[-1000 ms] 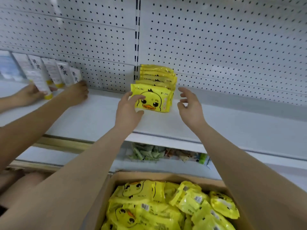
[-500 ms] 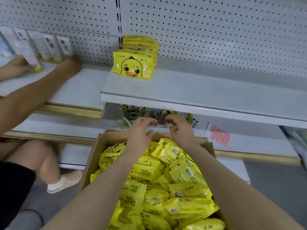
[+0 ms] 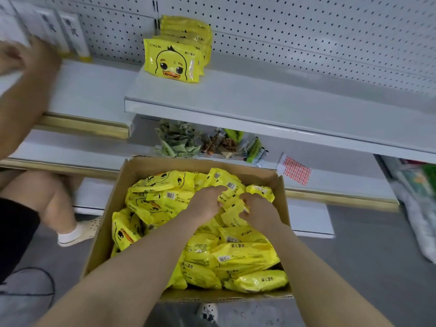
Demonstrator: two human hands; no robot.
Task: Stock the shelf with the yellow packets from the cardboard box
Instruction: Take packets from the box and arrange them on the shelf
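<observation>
White pegboard shelf [image 3: 271, 95], far; a row of yellow packets [image 3: 175, 60] stands upright at its left, faces out for display. Near you, the cardboard box [image 3: 103, 232] brims with more. Your left hand [image 3: 206, 204] and right hand [image 3: 258, 210] curl round packets in the heap, gathering the next batch.

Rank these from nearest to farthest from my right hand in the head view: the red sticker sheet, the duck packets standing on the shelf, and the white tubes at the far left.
From the right hand, in the cardboard box:
1. Red sticker sheet, on the lower shelf, up and to the right.
2. Duck packets, standing on the upper shelf, straight ahead and left.
3. White tubes, far left on the upper shelf.
</observation>
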